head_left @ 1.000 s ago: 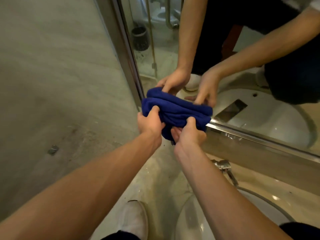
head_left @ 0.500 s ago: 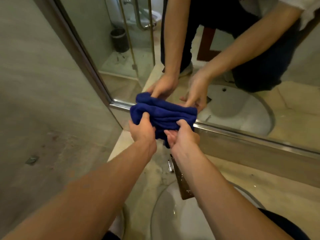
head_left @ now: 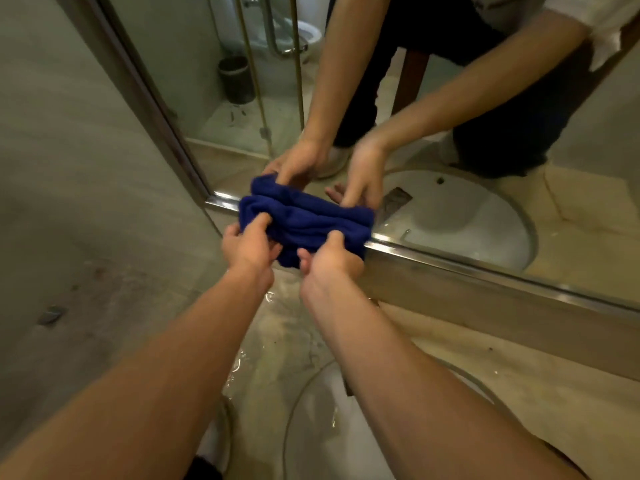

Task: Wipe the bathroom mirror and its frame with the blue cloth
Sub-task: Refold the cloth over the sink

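Note:
A bunched blue cloth (head_left: 304,223) lies against the lower left corner of the mirror (head_left: 450,209), over its shiny metal frame (head_left: 450,263). My left hand (head_left: 247,249) grips the cloth's left end, thumb on top. My right hand (head_left: 329,259) grips its right lower edge, fingers curled under the fabric. The mirror reflects both hands and the cloth's far side. The frame's left upright (head_left: 145,95) runs up along the wall.
A white basin (head_left: 318,427) sits below my arms in a wet stone counter (head_left: 277,327). A grey tiled wall (head_left: 69,202) fills the left side. The mirror reflects a glass shower door, a dark bin and a toilet.
Both hands have kept their grip on the cloth at the mirror's lower left corner. The view has shifted, so more of the bottom frame and basin shows.

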